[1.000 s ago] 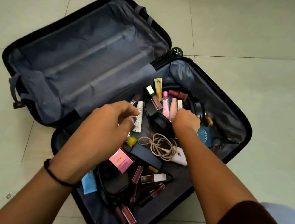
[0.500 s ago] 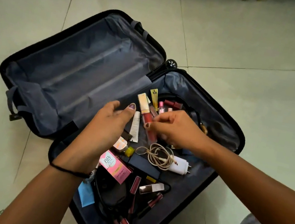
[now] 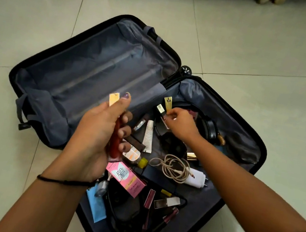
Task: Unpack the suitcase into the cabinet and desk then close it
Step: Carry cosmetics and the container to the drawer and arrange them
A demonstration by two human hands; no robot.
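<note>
On the tiled floor [image 3: 263, 43] lies the open black fabric-lined suitcase [image 3: 262, 155], where the left hand [image 3: 92, 142] grips a red pale-capped gloss tube [image 3: 115, 142] at nine o'clock and the right hand [image 3: 182, 126] pinches a gold-capped tube [image 3: 160, 110] at one o'clock; overfilling one fist could spill them.

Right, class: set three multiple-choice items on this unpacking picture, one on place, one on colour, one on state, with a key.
1. The pink box lies: A on the floor; B in the suitcase's filled half; C in its bare half.
2. The tube in the left hand is: A green; B blue; C red.
3. The right hand: A pinches a small capped tube; B lies flat on the floor; C grips the cable.
Key: B, it lies inside, below the left hand; C, its red body shows in the grip; A, it nips that tube near the cap.
</note>
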